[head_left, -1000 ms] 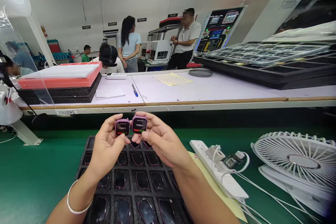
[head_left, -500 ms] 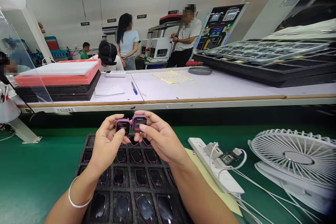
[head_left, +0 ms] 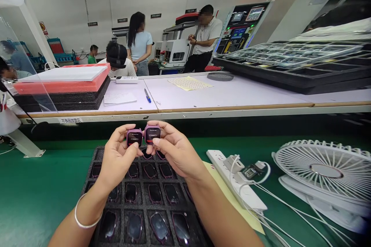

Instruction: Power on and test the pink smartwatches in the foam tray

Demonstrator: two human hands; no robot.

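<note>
My left hand (head_left: 117, 160) pinches a small purple watch body (head_left: 134, 137) with a lit screen. My right hand (head_left: 174, 152) grips a second purple watch body (head_left: 152, 134) right beside it, the two nearly touching. Both are held up above the far end of a black foam tray (head_left: 92, 185) whose pockets hold several more dark-screened watch bodies. A silver bangle circles my left wrist.
A white power strip (head_left: 240, 185) with plugged chargers and cables lies right of the tray, and a white fan (head_left: 324, 173) lies flat beyond it. The raised shelf (head_left: 203, 100) carries stacked foam sheets, a pen, paper and black trays. Several people stand or sit behind.
The view has drifted slightly; my hands keep both watch bodies side by side, with my right thumb shifting a little on its screen.
</note>
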